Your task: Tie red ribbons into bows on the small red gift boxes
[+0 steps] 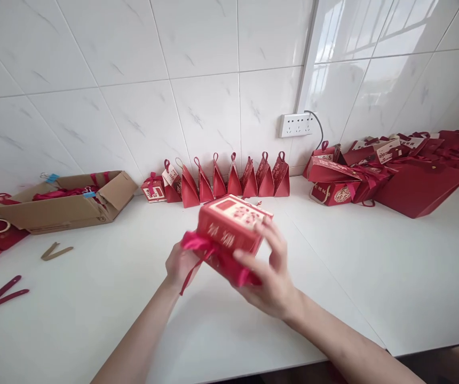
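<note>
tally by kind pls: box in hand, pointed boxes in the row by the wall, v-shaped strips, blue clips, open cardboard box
Red printed box with pink ribbon: 1
Mostly red, pointed paper boxes: 8
Dark red V-shaped strip: 1
Tan V-shaped strip: 1
Blue binder clips: 2
Brown cardboard box: 1
Total: 14

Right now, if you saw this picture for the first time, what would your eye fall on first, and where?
Probably the red box with its bright pink ribbon, near the centre, in the left hand and right hand. Next, the row of red, loop-topped boxes behind, along the tiled wall, and the red heap at right.
</note>
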Demonstrator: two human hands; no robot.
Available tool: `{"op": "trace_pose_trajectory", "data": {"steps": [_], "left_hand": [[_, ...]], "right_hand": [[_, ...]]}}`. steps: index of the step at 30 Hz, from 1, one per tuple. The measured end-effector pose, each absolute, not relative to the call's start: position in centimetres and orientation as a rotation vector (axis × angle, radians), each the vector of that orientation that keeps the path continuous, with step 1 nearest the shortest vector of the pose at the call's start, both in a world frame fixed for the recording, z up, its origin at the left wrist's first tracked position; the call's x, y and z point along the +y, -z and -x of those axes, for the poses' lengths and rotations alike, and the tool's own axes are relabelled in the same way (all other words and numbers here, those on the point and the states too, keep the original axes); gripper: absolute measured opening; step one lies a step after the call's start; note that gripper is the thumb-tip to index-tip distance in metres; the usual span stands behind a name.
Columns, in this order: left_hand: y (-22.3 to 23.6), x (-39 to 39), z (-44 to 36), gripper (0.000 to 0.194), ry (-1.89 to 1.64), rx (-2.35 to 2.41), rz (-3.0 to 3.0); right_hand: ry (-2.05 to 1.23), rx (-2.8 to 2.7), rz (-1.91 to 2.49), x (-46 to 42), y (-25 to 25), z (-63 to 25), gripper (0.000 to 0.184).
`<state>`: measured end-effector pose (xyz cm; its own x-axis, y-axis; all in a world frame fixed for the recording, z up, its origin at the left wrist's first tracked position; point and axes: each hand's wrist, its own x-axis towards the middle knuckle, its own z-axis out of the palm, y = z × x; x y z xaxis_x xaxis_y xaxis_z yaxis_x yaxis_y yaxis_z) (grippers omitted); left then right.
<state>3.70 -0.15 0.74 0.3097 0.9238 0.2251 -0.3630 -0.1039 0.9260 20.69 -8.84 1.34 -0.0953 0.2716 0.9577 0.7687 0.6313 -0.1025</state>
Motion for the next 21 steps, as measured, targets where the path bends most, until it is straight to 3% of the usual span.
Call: {"op": "trace_pose_trajectory", "data": {"steps": [4, 11, 21], "left_hand": [[-1.8, -0.3, -4.1, 0.040, -1.143, 0.410, -1.361], [-1.3, 0.3, -3.8, 0.047, -1.154, 0.392, -1.491], [-2.1, -0.2, -3.8, 0.050, -1.305, 0.360, -1.462]], "right_hand": [[0.092, -1.465, 0.912, -8.2, -2.4, -21.9, 0.064], [-0.189, -1.341, 0.879, -7.3, -2.3, -22.3, 0.060], [-1.328, -0.871, 0.752, -5.2, -1.8, -23.5, 0.048]]}}
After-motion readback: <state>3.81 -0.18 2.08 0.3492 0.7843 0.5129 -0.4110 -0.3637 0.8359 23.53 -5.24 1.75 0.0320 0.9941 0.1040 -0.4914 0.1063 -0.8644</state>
